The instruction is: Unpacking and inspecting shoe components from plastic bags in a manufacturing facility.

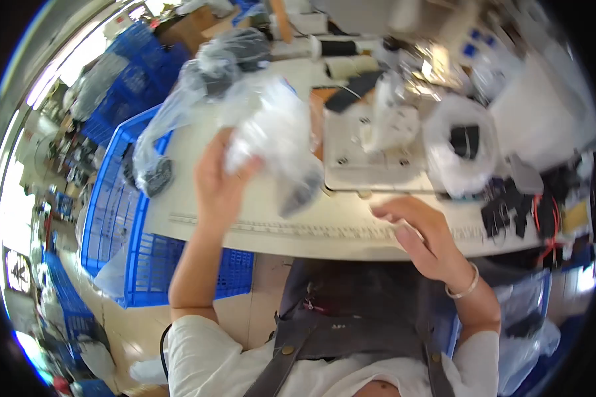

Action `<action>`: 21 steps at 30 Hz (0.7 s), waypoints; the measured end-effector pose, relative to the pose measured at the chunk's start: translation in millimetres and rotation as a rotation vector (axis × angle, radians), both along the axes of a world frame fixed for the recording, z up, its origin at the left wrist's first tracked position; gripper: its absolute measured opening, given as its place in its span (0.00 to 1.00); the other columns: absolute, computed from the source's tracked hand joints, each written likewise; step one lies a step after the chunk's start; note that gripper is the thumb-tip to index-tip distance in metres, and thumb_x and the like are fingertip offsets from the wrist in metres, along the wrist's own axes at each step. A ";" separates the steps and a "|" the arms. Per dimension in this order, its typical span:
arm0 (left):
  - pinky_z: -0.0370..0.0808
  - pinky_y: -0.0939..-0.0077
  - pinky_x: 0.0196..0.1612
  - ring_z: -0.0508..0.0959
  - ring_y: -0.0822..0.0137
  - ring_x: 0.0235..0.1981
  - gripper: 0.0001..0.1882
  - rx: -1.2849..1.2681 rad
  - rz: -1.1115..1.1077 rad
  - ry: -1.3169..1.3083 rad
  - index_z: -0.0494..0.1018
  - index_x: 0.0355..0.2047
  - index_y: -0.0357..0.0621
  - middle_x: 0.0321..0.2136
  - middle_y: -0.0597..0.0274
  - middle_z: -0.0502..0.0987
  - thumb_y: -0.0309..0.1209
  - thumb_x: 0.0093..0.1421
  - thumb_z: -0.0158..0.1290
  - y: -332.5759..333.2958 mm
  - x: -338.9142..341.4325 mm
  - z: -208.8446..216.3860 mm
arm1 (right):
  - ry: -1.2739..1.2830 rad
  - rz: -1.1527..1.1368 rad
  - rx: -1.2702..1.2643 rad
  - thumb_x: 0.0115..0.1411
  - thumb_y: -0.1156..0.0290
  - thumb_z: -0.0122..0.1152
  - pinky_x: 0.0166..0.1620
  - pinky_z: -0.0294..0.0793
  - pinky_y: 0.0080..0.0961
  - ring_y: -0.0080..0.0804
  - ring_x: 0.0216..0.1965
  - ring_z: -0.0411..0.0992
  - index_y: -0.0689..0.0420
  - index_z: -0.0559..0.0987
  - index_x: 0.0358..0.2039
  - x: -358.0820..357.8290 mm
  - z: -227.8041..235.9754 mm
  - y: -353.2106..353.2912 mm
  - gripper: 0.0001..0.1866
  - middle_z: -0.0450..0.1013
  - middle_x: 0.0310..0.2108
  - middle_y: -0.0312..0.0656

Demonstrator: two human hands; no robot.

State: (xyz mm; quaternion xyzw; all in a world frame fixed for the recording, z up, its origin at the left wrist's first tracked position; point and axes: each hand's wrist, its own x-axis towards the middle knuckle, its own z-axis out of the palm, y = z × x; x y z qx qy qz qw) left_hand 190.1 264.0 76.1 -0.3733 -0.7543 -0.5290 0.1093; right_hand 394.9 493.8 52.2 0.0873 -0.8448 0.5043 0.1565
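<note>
My left hand (220, 178) is closed on a clear plastic bag (275, 129), lifted over the left part of the white table (258, 235). The bag is smeared by motion; something dark shows at its lower end, too blurred to name. Over the table's front edge, my right hand (427, 238) holds nothing, its thumb apart from its bent fingers. A ruler strip (298, 228) runs along the table between my hands. Beyond my right hand stands a white sewing machine (387, 126) on a pale metal bed.
Left of the table stands a blue plastic crate (136, 264). Another plastic bag with dark contents (228, 56) lies at the table's far left. A white bag-lined container (460, 172) sits right of the machine, near black strap pieces (506, 208). Thread cones (351, 66) stand behind.
</note>
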 end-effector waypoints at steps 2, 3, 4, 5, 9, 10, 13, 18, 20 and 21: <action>0.70 0.75 0.41 0.73 0.69 0.36 0.18 0.000 -0.203 0.045 0.70 0.40 0.34 0.35 0.56 0.74 0.27 0.51 0.60 23.1 47.3 -22.6 | 0.004 -0.095 -0.199 0.55 0.73 0.59 0.47 0.70 0.28 0.34 0.46 0.70 0.63 0.70 0.51 7.4 -7.2 -16.2 0.22 0.71 0.46 0.47; 0.68 0.78 0.41 0.72 0.68 0.35 0.16 -0.045 -0.331 0.130 0.69 0.40 0.33 0.36 0.54 0.72 0.27 0.52 0.58 35.3 61.3 -31.2 | 0.005 -0.140 -0.199 0.55 0.72 0.58 0.49 0.69 0.26 0.29 0.47 0.69 0.65 0.70 0.51 14.0 -12.2 -22.3 0.23 0.71 0.46 0.46; 0.68 0.78 0.42 0.72 0.68 0.35 0.15 0.029 -0.386 0.025 0.69 0.39 0.34 0.35 0.55 0.73 0.26 0.53 0.57 45.8 79.7 -40.0 | 0.080 -0.237 -0.151 0.53 0.74 0.60 0.45 0.71 0.23 0.25 0.42 0.71 0.65 0.70 0.52 14.4 -20.2 -29.9 0.25 0.73 0.41 0.43; 0.67 0.78 0.43 0.72 0.68 0.35 0.13 0.103 -0.437 -0.090 0.69 0.39 0.34 0.35 0.56 0.73 0.25 0.54 0.55 54.8 95.4 -46.5 | 0.025 -0.287 -0.172 0.53 0.76 0.60 0.42 0.71 0.22 0.23 0.40 0.71 0.65 0.69 0.52 25.1 -24.0 -28.5 0.24 0.73 0.39 0.41; 0.70 0.74 0.45 0.75 0.67 0.39 0.12 0.378 -0.479 -0.863 0.68 0.43 0.33 0.38 0.55 0.75 0.25 0.60 0.50 75.7 127.0 -56.7 | -0.126 -0.334 -0.320 0.54 0.79 0.55 0.31 0.70 0.15 0.18 0.28 0.70 0.63 0.69 0.51 66.9 -36.6 -18.1 0.22 0.73 0.31 0.36; 0.71 0.72 0.46 0.76 0.67 0.40 0.12 0.420 -0.545 -0.990 0.68 0.44 0.32 0.39 0.55 0.76 0.26 0.60 0.48 77.2 128.5 -56.7 | -0.163 -0.322 -0.413 0.53 0.79 0.54 0.30 0.69 0.16 0.18 0.27 0.69 0.63 0.70 0.51 78.1 -37.2 -15.7 0.22 0.73 0.31 0.38; 0.73 0.69 0.47 0.76 0.64 0.43 0.16 0.460 -0.661 -1.279 0.67 0.47 0.31 0.42 0.53 0.75 0.28 0.62 0.47 78.9 131.3 -57.5 | -0.147 -0.274 -0.610 0.55 0.80 0.49 0.29 0.69 0.16 0.17 0.27 0.68 0.62 0.69 0.50 102.2 -37.3 -9.6 0.20 0.71 0.35 0.37; 0.73 0.69 0.47 0.77 0.63 0.41 0.16 0.488 -0.728 -1.354 0.67 0.47 0.30 0.41 0.54 0.75 0.28 0.61 0.47 75.7 135.5 -52.4 | -0.148 -0.136 -0.697 0.55 0.74 0.50 0.28 0.69 0.16 0.18 0.28 0.68 0.64 0.70 0.46 128.8 -40.0 2.9 0.17 0.71 0.33 0.37; 0.73 0.70 0.45 0.77 0.65 0.40 0.15 0.410 -0.689 -1.349 0.67 0.46 0.31 0.40 0.55 0.75 0.27 0.61 0.48 72.5 140.0 -45.3 | -0.107 -0.162 -0.656 0.53 0.73 0.51 0.27 0.68 0.16 0.19 0.24 0.69 0.67 0.72 0.44 136.5 -42.7 4.8 0.18 0.73 0.31 0.39; 0.73 0.71 0.45 0.77 0.66 0.40 0.15 0.390 -0.713 -1.328 0.68 0.46 0.31 0.39 0.56 0.75 0.27 0.61 0.49 70.9 141.9 -41.2 | -0.088 -0.139 -0.706 0.53 0.73 0.52 0.28 0.68 0.16 0.19 0.24 0.69 0.67 0.73 0.44 139.3 -43.7 5.4 0.18 0.73 0.32 0.39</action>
